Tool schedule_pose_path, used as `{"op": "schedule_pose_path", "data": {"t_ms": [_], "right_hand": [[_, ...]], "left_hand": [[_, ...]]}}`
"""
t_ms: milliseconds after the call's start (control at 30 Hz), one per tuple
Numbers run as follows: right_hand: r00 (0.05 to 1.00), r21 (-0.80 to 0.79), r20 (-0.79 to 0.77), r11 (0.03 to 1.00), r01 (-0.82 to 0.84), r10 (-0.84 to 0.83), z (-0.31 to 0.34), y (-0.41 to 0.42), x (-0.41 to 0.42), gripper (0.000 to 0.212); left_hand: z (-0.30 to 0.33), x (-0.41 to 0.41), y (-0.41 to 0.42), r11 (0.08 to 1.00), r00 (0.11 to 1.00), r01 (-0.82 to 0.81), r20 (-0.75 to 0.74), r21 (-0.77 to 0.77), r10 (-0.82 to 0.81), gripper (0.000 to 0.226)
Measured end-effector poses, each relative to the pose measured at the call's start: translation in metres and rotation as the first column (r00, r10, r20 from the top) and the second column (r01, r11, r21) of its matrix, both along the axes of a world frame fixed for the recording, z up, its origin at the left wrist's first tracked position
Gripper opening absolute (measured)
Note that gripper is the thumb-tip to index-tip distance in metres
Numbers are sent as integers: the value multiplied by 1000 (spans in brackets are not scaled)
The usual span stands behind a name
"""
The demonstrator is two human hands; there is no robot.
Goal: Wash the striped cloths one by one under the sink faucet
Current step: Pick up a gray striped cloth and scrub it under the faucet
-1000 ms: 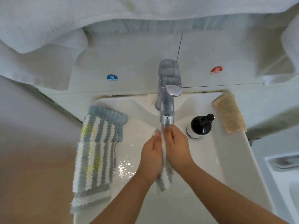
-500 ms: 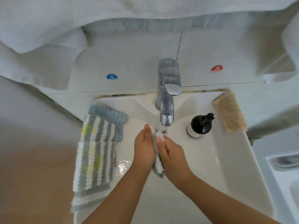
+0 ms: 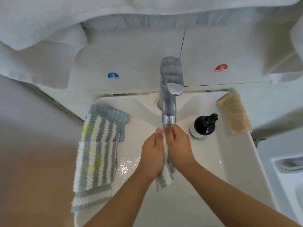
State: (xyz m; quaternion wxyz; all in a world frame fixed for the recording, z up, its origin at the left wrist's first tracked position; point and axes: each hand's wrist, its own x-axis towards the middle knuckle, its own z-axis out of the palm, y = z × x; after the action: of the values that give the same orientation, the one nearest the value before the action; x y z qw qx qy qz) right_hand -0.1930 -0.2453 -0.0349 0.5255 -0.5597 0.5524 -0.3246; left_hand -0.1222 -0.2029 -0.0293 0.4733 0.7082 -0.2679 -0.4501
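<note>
Lying draped over the sink's left rim: striped cloths (image 3: 96, 154), grey, white and yellow, stacked, with a blue-grey one (image 3: 109, 113) underneath poking out at the far end. Showing just right of them on the basin (image 3: 229, 161): a wet, shining patch.

Pressing palm against palm in the middle of the basin: left hand (image 3: 153, 154) and right hand (image 3: 177, 148), fingers straight and pointing away toward the faucet (image 3: 169, 95). Sandwiching a grey-and-white striped cloth (image 3: 165, 176) between the palms, its lower end hanging out below the wrists, a small bit peeking out at the fingertips. Holding the fingertips right under the spout; hard to tell whether water is running.

Standing upright behind the hands: the chrome faucet, lever pointing forward. Sticking on the wall (image 3: 131, 54) behind it: a blue COLD sticker (image 3: 113, 76) to the left, a red HOT sticker (image 3: 221, 68) to the right.

Sitting on the basin ledge right of the faucet: a black pump bottle (image 3: 204, 126). Lying further right on the rim: a beige cloth (image 3: 234, 113), folded. Hanging across the top: white towels (image 3: 49, 22). Showing at the far right edge: part of a white fixture, unclear what.
</note>
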Motion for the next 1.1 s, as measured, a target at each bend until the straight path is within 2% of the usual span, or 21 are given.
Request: {"op": "schedule_pose_path", "data": {"t_ms": [133, 267, 333, 400, 467, 567, 633, 733, 800, 867, 933, 1000, 1100], "right_hand": [[983, -38, 45, 984, -176, 178, 3, 30, -7, 37], [1000, 15, -3, 1000, 1, -1, -1, 2, -4, 38], [1000, 6, -7, 1000, -11, 11, 0, -1, -4, 38], [994, -16, -19, 994, -109, 109, 2, 14, -5, 39], [987, -17, -8, 987, -161, 161, 4, 23, -5, 43], [998, -2, -52, 1000, -31, 31, 3, 4, -2, 39], [1000, 12, -15, 1000, -14, 14, 5, 2, -3, 39], [982, 35, 17, 981, -189, 188, 10, 27, -10, 44], [981, 76, 72, 980, -186, 181, 12, 37, -18, 41], [994, 161, 111, 987, -25, 7, 12, 33, -25, 39], [986, 214, 138, 975, 64, -95, 14, 26, -32, 42], [980, 261, 160, 962, 73, -118, 15, 20, -39, 46], [974, 361, 204, 932, 23, -103, 18, 12, -46, 42]], "left_hand": [[-2, 13, -11, 993, 992, -117, -33, 15, 118, 54], [-2, -2, -3, 1000, 998, 31, 49, 3, -31, 48], [-1, -3, -3, 1000, 998, 29, 50, 6, -29, 47], [-2, 6, -10, 998, 997, -67, 44, 13, 66, 51], [-2, 10, -11, 997, 996, -78, 46, -4, 78, 53], [-1, -2, -4, 999, 996, 30, 90, -19, -28, 48], [-2, -4, -2, 999, 995, 36, 94, -21, -33, 47], [-2, 11, -7, 999, 999, -38, 24, 16, 38, 52], [-1, 23, -10, 998, 999, 43, -35, 47, -42, 56], [2, 35, -10, 988, 987, 132, -102, 76, -124, 61], [5, 48, -6, 972, 963, 208, -196, 112, -183, 49], [7, 62, 2, 936, 929, 315, -254, 160, -269, 25], [7, 80, 12, 894, 905, 389, -275, 222, -325, 27]]}}
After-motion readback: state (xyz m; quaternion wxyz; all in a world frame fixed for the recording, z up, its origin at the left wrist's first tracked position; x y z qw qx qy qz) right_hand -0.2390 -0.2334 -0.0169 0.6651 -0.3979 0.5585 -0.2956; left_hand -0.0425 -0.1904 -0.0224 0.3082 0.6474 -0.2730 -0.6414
